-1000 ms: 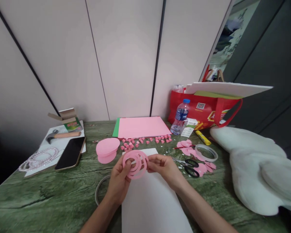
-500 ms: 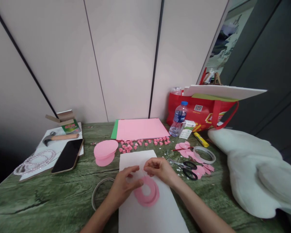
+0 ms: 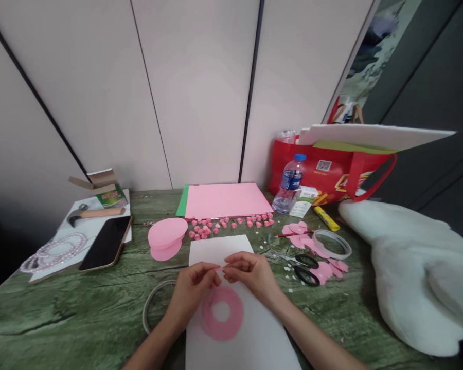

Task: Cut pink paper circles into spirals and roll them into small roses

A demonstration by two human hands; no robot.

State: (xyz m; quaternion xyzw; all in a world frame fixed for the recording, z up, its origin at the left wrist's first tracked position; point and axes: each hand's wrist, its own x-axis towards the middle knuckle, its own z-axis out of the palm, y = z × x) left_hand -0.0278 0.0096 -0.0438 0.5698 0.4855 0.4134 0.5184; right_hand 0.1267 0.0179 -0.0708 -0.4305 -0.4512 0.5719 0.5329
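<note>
My left hand point(image 3: 196, 288) and my right hand point(image 3: 250, 271) meet fingertip to fingertip over a white sheet point(image 3: 262, 344). Both pinch at a tiny pinkish bit, too small to make out. Just below the fingers is a pink paper ring point(image 3: 234, 325) with a round hole; its upper edge comes close to my left fingers, and I cannot tell whether they touch it. To the left, a roll of tape point(image 3: 146, 308) lies partly behind my left wrist. Scissors point(image 3: 301, 267) with black handles rest right of my right hand.
Pink paper discs point(image 3: 167, 234), small pink pieces point(image 3: 204, 231) and pink sheets point(image 3: 227, 200) lie beyond the hands. At right are pink scraps, another tape roll point(image 3: 349, 246), a glue stick point(image 3: 326, 218), a bottle point(image 3: 289, 185) and a red bag. A phone point(image 3: 106, 244) and hammer point(image 3: 100, 212) lie left.
My hands have come together, fingertips now meeting in a pinch. The pink ring sits a little further left and looks like one ring, where two overlapping outlines showed before.
</note>
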